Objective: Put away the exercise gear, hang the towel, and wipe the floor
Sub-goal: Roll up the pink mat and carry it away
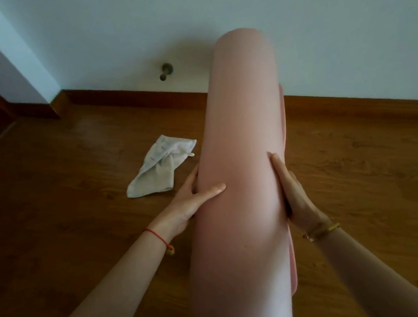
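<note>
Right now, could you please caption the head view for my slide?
Left hand and right hand hold a rolled pink mat; white towel lies on the floor.

No text, label or number can be read.

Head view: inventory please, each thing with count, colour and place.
Wooden floor: one, brown, lower view.
Painted wall: one, pale, background.
Wooden baseboard: one, brown, foot of wall.
Rolled pink foam exercise mat: one, pink, centre, held at both sides.
Crumpled white cloth towel: one, white, on floor left of mat.
Dark metal door stop: one, grey, on wall above baseboard.
Left-hand grip: one, red string at wrist, holds mat's left side.
Right-hand grip: one, gold bracelets at wrist, holds mat's right side.
</note>
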